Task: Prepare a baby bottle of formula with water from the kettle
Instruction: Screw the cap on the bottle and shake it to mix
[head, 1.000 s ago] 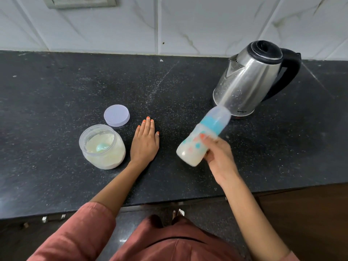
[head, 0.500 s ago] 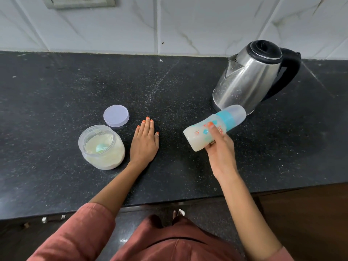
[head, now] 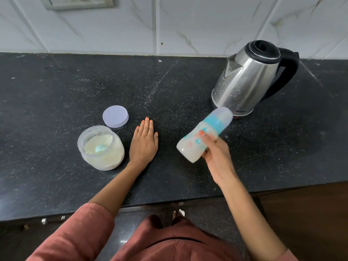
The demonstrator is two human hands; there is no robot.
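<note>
Black tabletop [head: 56, 87] carries all. Steel kettle [head: 248, 80] upright back right, well clear of formula jar [head: 101, 147], open at left. Tilted baby bottle [head: 205, 134] in air near kettle base, capped end up, milky mix inside. Grip: right hand [head: 216, 155] curled round bottle's lower body; left hand [head: 144, 144] flat on tabletop beside jar, fingers straight. Purple jar lid [head: 115, 116] behind jar; scoop [head: 100, 148] in powder. Likely risks: one-handed hold slipping under shaking; loose collar leaking; swing knocking kettle; droplets spoiling uncovered powder.
</note>
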